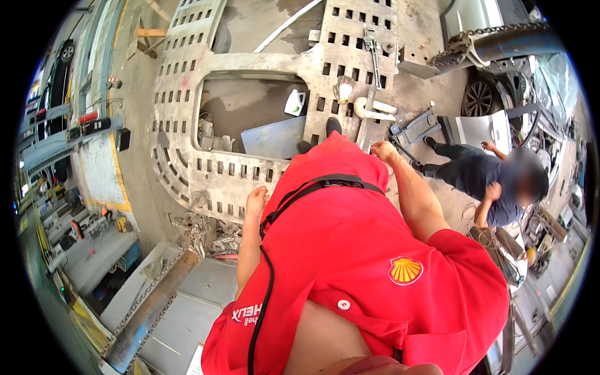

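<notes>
My left hand (256, 199) hangs beside my red shirt, above the slotted metal platform (240, 170). Its fingers are loosely curled and nothing shows in them. On the other side, my right hand (382, 150) is held out by my hip, closed, with no object visible in it. Neither hand appears to touch the things around it. One dark shoe (334, 126) is planted on the platform, nearest the right hand. Beyond that hand lie a chain with a metal hook (373, 53) and a cream-coloured pipe piece (375, 110).
A white jug (295, 102) and a blue panel (273, 137) lie in the platform's opening. At right, a co-worker in dark clothes (478, 178) is near a damaged car's wheel (481, 98). Chain-wrapped posts (147, 312) stand lower left and upper right. Metal scraps (206, 234) are piled at left.
</notes>
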